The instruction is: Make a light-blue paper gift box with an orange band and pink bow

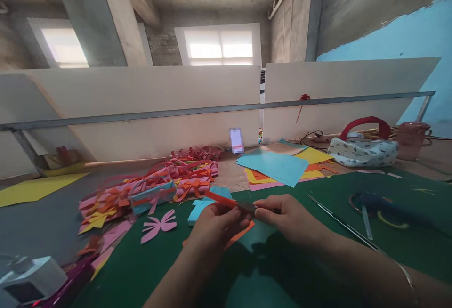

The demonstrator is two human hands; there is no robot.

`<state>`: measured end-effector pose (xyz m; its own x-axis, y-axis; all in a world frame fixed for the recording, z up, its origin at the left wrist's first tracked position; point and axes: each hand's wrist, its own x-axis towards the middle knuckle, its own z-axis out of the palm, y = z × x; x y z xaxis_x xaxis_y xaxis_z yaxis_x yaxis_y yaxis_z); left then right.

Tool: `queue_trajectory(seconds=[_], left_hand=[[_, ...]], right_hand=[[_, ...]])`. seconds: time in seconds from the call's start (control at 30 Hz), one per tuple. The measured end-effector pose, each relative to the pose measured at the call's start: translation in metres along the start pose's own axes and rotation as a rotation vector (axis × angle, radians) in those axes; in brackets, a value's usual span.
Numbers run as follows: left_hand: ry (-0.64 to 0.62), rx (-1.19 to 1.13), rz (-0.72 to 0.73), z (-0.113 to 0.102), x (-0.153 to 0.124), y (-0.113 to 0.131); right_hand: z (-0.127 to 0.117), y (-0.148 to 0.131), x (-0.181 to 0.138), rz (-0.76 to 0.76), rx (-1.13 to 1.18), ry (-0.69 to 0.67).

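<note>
My left hand [226,221] is closed on a folded orange paper strip [221,198], which sticks out up and to the left. My right hand [277,211] pinches a dark, flat, blade-like tool [246,207] that reaches to the strip; its kind is unclear, since the fingers cover much of it. Below the hands lies an orange paper piece [241,234] on the green mat [247,279]. Light-blue cut pieces [197,211] rest just beyond my left hand. A pink bow-shaped cutout [159,226] lies further left.
A heap of pink, red and orange paper bows [151,185] spreads at left. Coloured sheets [275,164] are stacked behind. At right lie a metal rod [346,228], a glue gun [391,211] and a clear stick. Further back stand a patterned bag [363,151] and pink jug [409,141].
</note>
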<state>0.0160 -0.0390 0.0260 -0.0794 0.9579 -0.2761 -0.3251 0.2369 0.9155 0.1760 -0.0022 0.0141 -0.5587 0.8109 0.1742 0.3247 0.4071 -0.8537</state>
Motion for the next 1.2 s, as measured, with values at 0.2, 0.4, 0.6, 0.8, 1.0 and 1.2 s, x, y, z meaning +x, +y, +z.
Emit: queue_trajectory(seconds=[0.2, 0.4, 0.6, 0.8, 1.0, 1.2], left_hand=[[-0.002, -0.032, -0.004, 0.0, 0.0, -0.001], [-0.04, -0.045, 0.001, -0.002, 0.002, -0.003], [-0.076, -0.03, -0.009, 0.0, 0.001, -0.002], [-0.078, -0.02, -0.008, 0.001, -0.001, -0.002], [0.01, -0.028, 0.03, -0.006, -0.002, 0.001], [0.087, -0.035, 0.092, -0.008, 0.002, 0.003]], right_hand=[[0.0, 0.003, 0.0, -0.019, -0.043, 0.023], [-0.001, 0.0, -0.001, -0.03, -0.046, 0.013], [0.001, 0.001, 0.0, -0.046, -0.02, 0.017], [0.0, 0.0, -0.001, -0.037, -0.036, 0.016], [-0.003, -0.004, -0.002, 0.022, -0.052, 0.043], [-0.002, -0.005, -0.002, 0.021, -0.015, 0.049]])
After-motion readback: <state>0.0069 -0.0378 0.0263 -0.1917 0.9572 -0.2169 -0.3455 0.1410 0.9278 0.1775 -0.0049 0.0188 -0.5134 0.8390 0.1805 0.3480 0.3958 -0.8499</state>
